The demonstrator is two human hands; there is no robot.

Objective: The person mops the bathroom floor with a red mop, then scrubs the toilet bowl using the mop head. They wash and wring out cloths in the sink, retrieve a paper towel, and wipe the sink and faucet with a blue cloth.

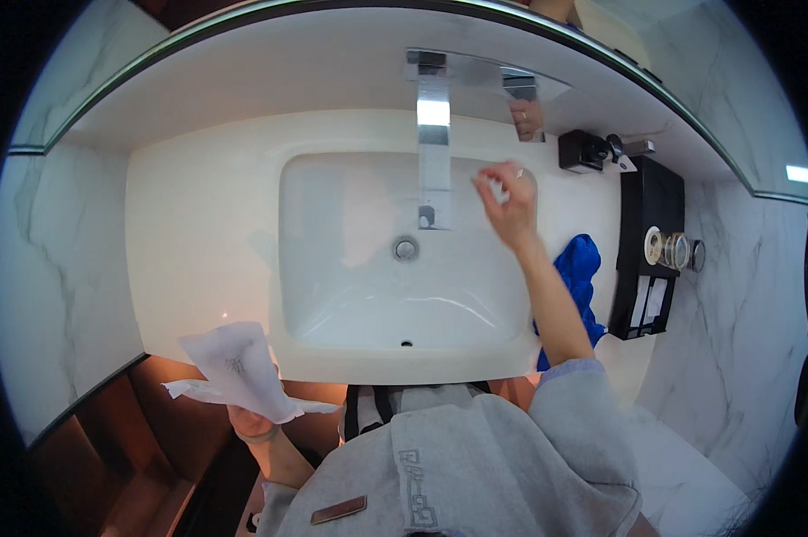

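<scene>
No word or number can be read clearly; the thin white paper sheet (247, 387) carries one small, faint grey mark (235, 365), resembling a character.

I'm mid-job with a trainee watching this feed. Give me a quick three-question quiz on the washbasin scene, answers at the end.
1. True or false: the left hand holds the white sheet.
2. What colour is the crumpled item on the counter to the right of the basin?
3. Which of these is nearer the right hand in the picture: the faucet or the black tray?

Key:
1. True; the sheet partly hides the hand.
2. Blue.
3. The faucet.
</scene>
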